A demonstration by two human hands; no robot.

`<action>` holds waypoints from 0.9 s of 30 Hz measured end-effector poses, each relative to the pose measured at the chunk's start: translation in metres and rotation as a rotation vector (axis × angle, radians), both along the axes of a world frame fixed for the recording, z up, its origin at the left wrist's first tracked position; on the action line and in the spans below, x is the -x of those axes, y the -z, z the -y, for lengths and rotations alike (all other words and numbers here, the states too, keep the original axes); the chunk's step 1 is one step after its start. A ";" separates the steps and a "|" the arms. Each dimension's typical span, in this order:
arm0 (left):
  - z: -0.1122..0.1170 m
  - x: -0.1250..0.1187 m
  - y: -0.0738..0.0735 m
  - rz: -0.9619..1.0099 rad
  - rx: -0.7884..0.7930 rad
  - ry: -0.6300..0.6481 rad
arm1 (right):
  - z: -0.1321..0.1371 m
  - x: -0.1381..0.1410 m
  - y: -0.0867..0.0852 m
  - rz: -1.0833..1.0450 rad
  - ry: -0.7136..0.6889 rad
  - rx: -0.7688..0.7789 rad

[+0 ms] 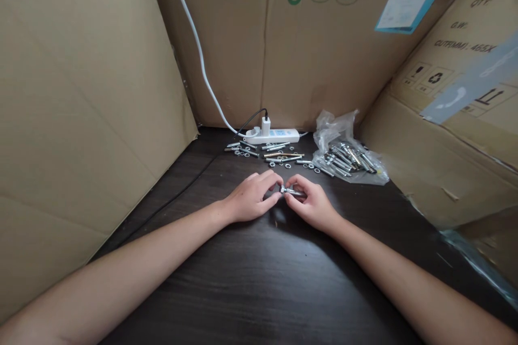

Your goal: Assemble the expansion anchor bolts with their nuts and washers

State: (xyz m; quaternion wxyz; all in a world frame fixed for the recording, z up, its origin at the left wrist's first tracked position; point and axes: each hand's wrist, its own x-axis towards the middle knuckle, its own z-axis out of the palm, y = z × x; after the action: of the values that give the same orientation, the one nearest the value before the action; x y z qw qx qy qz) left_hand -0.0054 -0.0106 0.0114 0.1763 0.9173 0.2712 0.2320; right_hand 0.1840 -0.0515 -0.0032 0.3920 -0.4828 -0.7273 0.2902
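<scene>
Between my two hands is a silver expansion bolt (pixel 292 191), lying roughly level just above the dark table. My left hand (pixel 253 197) pinches the nut (pixel 283 189) at its left end between thumb and forefinger. Thumb and fingers of my right hand (pixel 313 202) are closed on the shank, whose right end is partly hidden under the fingers. Beyond the hands lie loose bolts and sleeves (pixel 283 159), some silver and one brass-coloured, with several nuts and washers (pixel 287 166) scattered among them.
Behind the loose hardware stands a white power strip (pixel 279 139) with a plugged-in charger (pixel 266 126). A clear plastic bag (pixel 335 124) full of expansion bolts (pixel 352 159) lies at right. A black cable (pixel 178 194) crosses the table (pixel 259 291). Cardboard boxes (pixel 226 38) wall in the left, back and right.
</scene>
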 end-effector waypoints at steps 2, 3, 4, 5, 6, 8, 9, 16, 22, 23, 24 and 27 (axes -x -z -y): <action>0.001 0.001 -0.001 0.021 0.001 -0.009 | 0.000 0.000 0.000 0.003 0.000 0.000; 0.002 0.001 -0.002 0.029 0.000 -0.017 | 0.000 0.000 0.000 0.011 -0.001 -0.003; 0.002 0.001 -0.002 0.033 0.001 -0.025 | 0.000 0.000 0.000 0.020 -0.001 -0.006; 0.001 0.001 -0.002 0.032 0.002 -0.030 | 0.000 0.000 0.000 0.026 -0.001 -0.009; 0.001 0.001 -0.002 0.025 0.004 -0.029 | 0.000 0.000 -0.001 0.029 0.000 -0.010; -0.001 0.000 -0.001 -0.002 0.010 -0.025 | 0.000 0.000 -0.001 0.033 -0.002 -0.013; -0.002 0.000 0.000 -0.019 0.012 -0.025 | 0.000 0.000 -0.001 0.036 -0.004 -0.015; -0.003 -0.001 0.003 -0.034 0.025 -0.016 | 0.000 0.000 0.000 0.042 -0.005 -0.006; -0.001 0.000 0.004 0.055 0.013 -0.035 | 0.000 0.001 -0.001 0.050 0.000 -0.004; -0.001 0.000 0.004 0.059 0.017 -0.055 | 0.000 0.001 -0.001 0.056 0.000 -0.005; -0.001 0.000 0.004 0.061 0.023 -0.073 | 0.001 0.001 -0.001 0.059 0.001 -0.008; -0.002 -0.001 0.004 0.044 0.037 -0.086 | 0.001 0.001 -0.001 0.063 0.005 -0.007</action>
State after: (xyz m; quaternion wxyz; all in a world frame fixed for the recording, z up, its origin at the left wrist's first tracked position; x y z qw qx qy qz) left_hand -0.0044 -0.0085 0.0074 0.1888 0.8962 0.3106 0.2543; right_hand 0.1833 -0.0525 -0.0019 0.3714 -0.4922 -0.7392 0.2712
